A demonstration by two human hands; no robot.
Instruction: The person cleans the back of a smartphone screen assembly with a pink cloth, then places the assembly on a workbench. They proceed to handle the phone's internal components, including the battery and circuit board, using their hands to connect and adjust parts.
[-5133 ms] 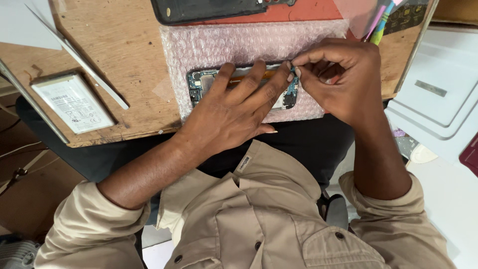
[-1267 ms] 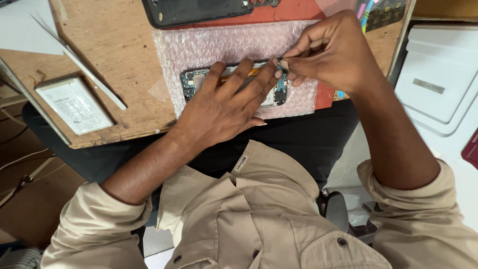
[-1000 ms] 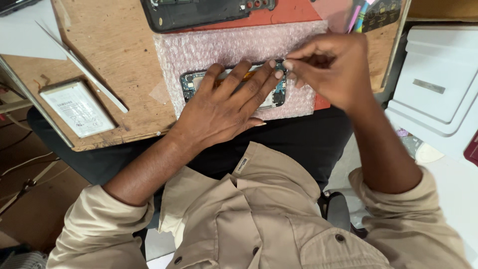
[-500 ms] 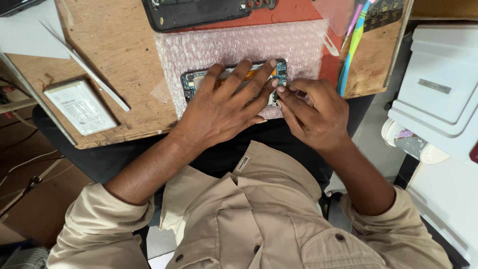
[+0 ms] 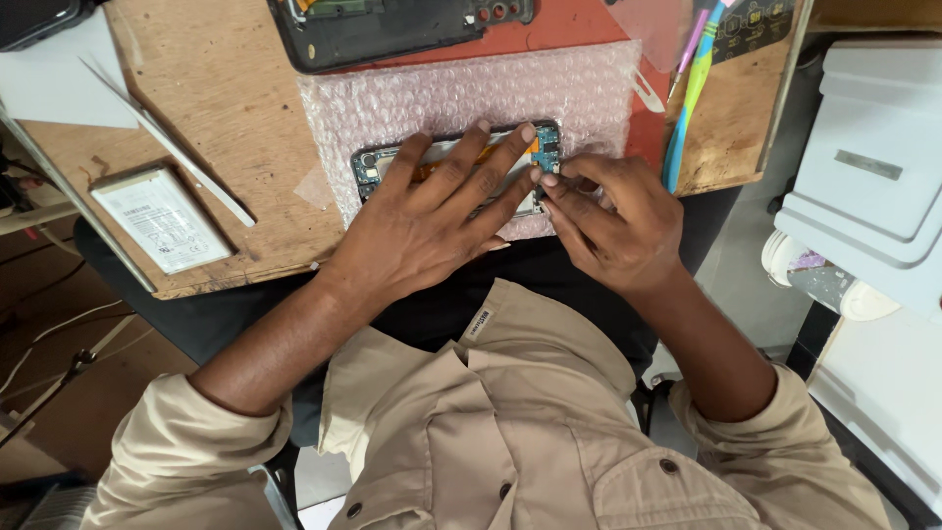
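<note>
Wooden board (image 5: 226, 118), bubble wrap (image 5: 471, 93), left hand (image 5: 432, 211) flat on opened phone (image 5: 545, 147), right hand (image 5: 613, 221) pinching its edge, white-labelled battery (image 5: 162, 218) left.

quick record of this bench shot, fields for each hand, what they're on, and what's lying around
left hand: flat, fingers spread over opened phone
right hand: fingertips at phone's right end
phone rests on: bubble wrap
surface: wooden board
left of phone: battery, metal strip
above: second opened phone
right: blue-green tool
</note>
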